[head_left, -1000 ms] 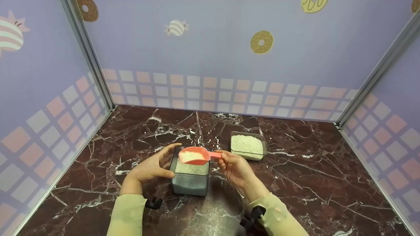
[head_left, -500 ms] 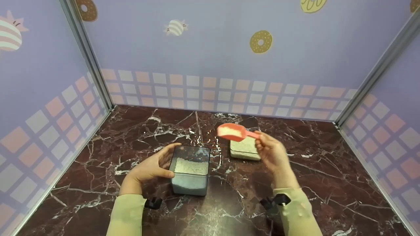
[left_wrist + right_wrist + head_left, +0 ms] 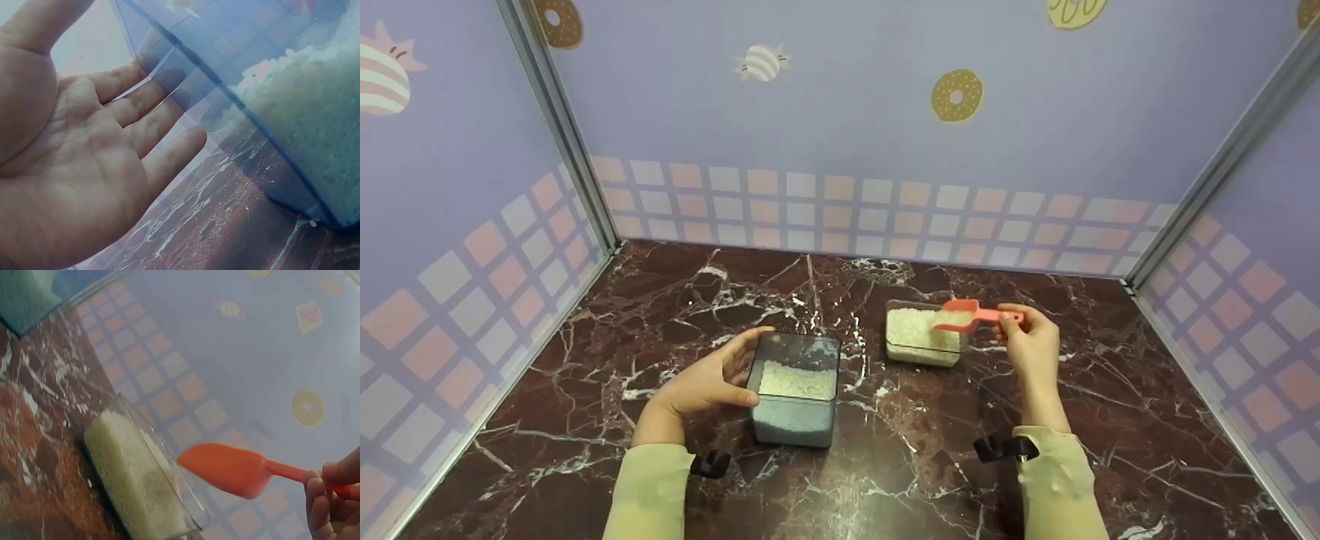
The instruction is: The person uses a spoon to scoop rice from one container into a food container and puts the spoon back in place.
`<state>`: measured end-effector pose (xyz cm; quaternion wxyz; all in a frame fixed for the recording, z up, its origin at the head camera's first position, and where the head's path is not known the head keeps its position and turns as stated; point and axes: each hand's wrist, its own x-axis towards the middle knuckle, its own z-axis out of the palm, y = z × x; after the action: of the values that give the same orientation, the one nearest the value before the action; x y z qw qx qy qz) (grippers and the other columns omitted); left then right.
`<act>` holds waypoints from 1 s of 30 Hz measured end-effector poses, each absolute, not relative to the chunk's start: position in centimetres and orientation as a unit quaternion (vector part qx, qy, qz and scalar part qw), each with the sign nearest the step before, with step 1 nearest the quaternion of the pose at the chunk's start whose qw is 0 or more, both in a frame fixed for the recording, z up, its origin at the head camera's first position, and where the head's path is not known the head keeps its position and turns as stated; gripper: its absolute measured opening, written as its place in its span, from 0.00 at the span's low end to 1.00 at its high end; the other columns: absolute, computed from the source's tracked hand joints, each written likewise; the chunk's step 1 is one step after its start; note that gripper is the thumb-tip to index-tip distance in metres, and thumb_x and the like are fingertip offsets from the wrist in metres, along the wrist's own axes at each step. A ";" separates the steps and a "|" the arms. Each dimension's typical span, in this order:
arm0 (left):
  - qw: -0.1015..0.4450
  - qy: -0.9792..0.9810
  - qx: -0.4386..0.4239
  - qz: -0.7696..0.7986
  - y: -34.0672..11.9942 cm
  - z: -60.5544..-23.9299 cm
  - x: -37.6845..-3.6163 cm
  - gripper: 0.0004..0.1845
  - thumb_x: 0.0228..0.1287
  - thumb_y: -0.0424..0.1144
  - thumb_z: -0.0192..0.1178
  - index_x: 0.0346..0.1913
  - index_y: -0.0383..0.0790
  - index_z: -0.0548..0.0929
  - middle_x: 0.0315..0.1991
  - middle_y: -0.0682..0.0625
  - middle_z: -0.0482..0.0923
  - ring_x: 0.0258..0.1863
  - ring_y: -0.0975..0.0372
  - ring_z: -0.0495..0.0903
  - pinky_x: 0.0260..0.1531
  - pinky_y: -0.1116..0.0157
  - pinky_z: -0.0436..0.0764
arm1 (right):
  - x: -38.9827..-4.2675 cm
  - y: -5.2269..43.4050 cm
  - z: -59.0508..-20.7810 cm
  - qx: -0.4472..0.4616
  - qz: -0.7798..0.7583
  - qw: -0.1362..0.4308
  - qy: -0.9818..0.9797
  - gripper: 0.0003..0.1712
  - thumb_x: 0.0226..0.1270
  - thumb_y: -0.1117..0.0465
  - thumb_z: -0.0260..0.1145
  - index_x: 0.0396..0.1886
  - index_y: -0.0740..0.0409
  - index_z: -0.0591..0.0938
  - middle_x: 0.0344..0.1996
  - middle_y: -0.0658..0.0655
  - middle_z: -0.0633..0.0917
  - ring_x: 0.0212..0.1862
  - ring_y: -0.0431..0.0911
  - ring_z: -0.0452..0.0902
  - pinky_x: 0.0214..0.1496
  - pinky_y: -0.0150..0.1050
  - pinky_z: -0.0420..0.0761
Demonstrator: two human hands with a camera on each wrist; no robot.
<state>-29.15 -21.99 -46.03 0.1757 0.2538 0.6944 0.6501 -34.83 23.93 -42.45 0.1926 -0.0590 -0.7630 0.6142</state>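
A tall blue-tinted clear box (image 3: 795, 424), partly filled with rice (image 3: 797, 381), stands near the table's middle. At its left side rests my left hand (image 3: 701, 386), thumb on the near edge, with nearly straight fingers touching the wall in the left wrist view. My right hand (image 3: 1030, 341) pinches the handle of a red scoop (image 3: 962, 315). The scoop's bowl tilts above the right part of a smaller clear container (image 3: 911, 355) filled with rice. Some rice seems to lie in the scoop; in the right wrist view only its orange-red outside shows.
Loose white grains (image 3: 855, 330) lie scattered on the dark marbled table (image 3: 810, 495) between and behind the two containers. Patterned lilac walls (image 3: 840, 112) close off the back and both sides.
My right hand has carried the scoop from above the tall box, rightward to the smaller container, and has turned and tilted it. My left hand and the tall box stay put.
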 end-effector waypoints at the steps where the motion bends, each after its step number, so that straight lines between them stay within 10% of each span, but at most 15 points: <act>1: 0.175 0.694 0.255 0.650 -22.0 -46.0 -29.2 0.59 0.55 0.33 0.75 0.83 0.38 0.47 0.83 0.35 0.47 0.83 0.41 0.42 0.81 0.48 0.51 | -34.8 24.0 -42.5 -0.058 0.594 0.205 -0.776 0.13 0.74 0.70 0.60 0.51 0.76 0.83 0.19 0.45 0.82 0.21 0.31 0.78 0.25 0.22 0.79; 8: 0.172 0.701 0.254 0.643 -22.0 -45.9 -29.1 0.59 0.56 0.32 0.75 0.83 0.37 0.46 0.83 0.36 0.46 0.84 0.43 0.43 0.81 0.48 0.52 | -34.2 24.1 -42.2 -0.054 0.453 0.277 -0.846 0.10 0.71 0.68 0.65 0.47 0.66 0.88 0.28 0.63 0.88 0.23 0.30 0.74 0.24 0.23 0.71; 18: 0.176 0.687 0.253 0.658 -22.0 -46.0 -29.1 0.59 0.54 0.32 0.76 0.82 0.37 0.47 0.82 0.35 0.49 0.83 0.43 0.45 0.71 0.77 0.67 | -33.0 23.7 -40.6 -0.036 0.458 0.331 -0.824 0.10 0.70 0.68 0.66 0.47 0.67 0.88 0.27 0.60 0.85 0.24 0.36 0.72 0.26 0.26 0.70; 30: 0.171 0.708 0.254 0.636 -22.0 -46.0 -29.2 0.58 0.56 0.33 0.75 0.83 0.40 0.47 0.83 0.34 0.44 0.83 0.41 0.42 0.81 0.42 0.48 | -31.0 21.9 -37.8 0.047 0.842 0.110 -0.526 0.13 0.75 0.72 0.59 0.40 0.60 0.89 0.24 0.52 0.84 0.26 0.38 0.80 0.30 0.25 0.82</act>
<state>-29.18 -22.05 -45.98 0.1714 0.2545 0.7080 0.6360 -30.96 21.91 -37.84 0.1099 0.0468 -0.5255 0.8424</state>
